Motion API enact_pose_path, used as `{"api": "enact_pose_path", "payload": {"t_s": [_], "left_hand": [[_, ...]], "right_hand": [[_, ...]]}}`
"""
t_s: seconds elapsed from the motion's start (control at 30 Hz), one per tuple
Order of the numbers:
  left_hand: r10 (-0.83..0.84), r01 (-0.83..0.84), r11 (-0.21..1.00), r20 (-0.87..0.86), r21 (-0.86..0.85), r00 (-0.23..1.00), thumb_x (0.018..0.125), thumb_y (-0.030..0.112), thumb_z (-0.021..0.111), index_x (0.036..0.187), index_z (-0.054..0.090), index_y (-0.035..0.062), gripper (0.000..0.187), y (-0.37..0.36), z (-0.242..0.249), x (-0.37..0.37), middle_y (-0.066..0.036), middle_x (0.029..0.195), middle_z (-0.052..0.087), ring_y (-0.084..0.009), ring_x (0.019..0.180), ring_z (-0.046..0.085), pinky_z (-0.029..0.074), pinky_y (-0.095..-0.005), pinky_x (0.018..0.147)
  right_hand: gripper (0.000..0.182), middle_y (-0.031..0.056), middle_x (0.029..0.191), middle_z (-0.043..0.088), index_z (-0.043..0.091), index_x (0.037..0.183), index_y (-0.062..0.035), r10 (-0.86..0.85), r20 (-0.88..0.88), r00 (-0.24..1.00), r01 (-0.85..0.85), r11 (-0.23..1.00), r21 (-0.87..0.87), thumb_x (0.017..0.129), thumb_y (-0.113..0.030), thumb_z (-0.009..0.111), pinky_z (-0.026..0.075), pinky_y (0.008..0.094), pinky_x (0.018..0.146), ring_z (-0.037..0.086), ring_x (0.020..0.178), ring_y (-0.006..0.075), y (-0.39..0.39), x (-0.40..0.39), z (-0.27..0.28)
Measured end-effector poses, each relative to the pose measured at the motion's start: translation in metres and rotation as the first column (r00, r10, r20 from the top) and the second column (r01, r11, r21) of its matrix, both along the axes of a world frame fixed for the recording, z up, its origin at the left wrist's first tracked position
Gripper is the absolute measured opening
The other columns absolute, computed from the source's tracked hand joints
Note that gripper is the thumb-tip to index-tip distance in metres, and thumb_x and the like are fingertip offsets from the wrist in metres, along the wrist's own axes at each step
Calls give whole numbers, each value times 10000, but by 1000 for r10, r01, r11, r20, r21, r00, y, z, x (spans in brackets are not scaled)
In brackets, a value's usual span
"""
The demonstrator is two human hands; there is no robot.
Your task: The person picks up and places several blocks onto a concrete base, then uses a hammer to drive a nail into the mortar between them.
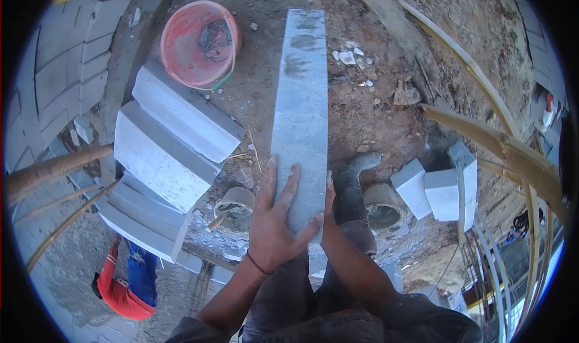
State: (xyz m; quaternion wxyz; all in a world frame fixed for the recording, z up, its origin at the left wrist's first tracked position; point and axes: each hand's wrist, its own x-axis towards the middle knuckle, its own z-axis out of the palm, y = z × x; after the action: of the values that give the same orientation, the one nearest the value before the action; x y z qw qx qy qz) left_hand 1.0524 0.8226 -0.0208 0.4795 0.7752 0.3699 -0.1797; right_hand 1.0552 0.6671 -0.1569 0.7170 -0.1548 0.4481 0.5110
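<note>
A long, light grey aerated concrete block (301, 101) stretches away from me in the middle of the head view, with dark damp patches near its far end. My left hand (276, 222) grips its near end, fingers spread over the upper face and left edge. At the right edge, my right hand (329, 201) holds the block; most of its fingers are hidden behind it. Below and left of the block sits a small round container (236, 209) with a handle-like piece at its rim. Another round container (383, 205) lies to the right, near my leg.
White blocks (163, 156) are stacked at left, below a red bucket (200, 44) containing thin metal pieces. Several smaller blocks (440, 189) stand at right beside wooden poles (482, 132). Another person (125, 289) in a red top is at lower left. White rubble (347, 57) lies on the dirt.
</note>
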Motion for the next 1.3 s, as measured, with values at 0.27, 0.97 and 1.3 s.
{"api": "enact_pose_path", "payload": {"t_s": [0.27, 0.97, 1.3], "left_hand": [[16, 11, 997, -369, 71, 929, 650, 398, 861, 1599, 232, -19, 1212, 44, -5, -12, -406, 1549, 296, -550, 1482, 254, 315, -525, 1193], [-16, 55, 984, -225, 171, 974, 623, 239, 900, 1637, 225, 296, 1219, -21, -270, -287, -252, 1507, 331, -465, 1328, 398, 347, -567, 1086], [108, -84, 976, -108, 203, 988, 605, 91, 885, 1608, 301, 351, 1189, -41, -350, -318, -196, 1544, 315, -447, 1349, 394, 337, -550, 1125]], "right_hand": [[674, 137, 1384, 592, 470, 1472, -95, 168, 75, 983, -160, 982, -102, 1019, -594, 467, 463, 504, 1087, 555, 1293, 320, 13, -54, -31], [97, 96, 702, 699, 698, 809, -77, -95, 51, -994, -98, 602, -792, 819, -149, 633, 524, 390, 620, 681, 625, 237, 420, 141, -276], [291, 171, 1051, 751, 792, 987, -84, -207, -328, -922, 306, 132, -943, 816, -291, 680, 574, 425, 886, 725, 1009, 337, 496, 126, -417]]}}
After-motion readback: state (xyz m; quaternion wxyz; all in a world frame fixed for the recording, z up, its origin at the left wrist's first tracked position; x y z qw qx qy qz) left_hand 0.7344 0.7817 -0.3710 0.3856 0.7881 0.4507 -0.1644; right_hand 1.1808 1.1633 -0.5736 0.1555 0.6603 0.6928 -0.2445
